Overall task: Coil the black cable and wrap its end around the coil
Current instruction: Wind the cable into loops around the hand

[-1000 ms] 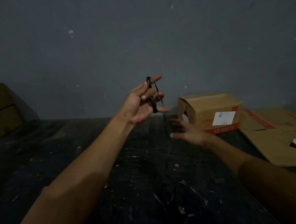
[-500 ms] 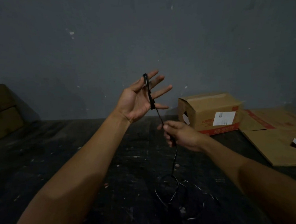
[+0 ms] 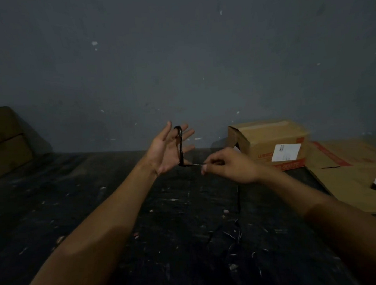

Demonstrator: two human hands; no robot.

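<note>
— What's the surface like?
— A dark, scuffed table (image 3: 98, 215), flecked all over with pale scratches and specks, running back to the grey wall.
— And what lies on it?
— A cardboard box (image 3: 269, 141) with a white label stands at the back. Just right of the box, flattened cardboard (image 3: 351, 175) lies spread out. Far left of the box, another brown box (image 3: 2, 144) sits at the table's edge. Nearer than the box, the loose black cable (image 3: 239, 232) lies in tangled loops.
</note>
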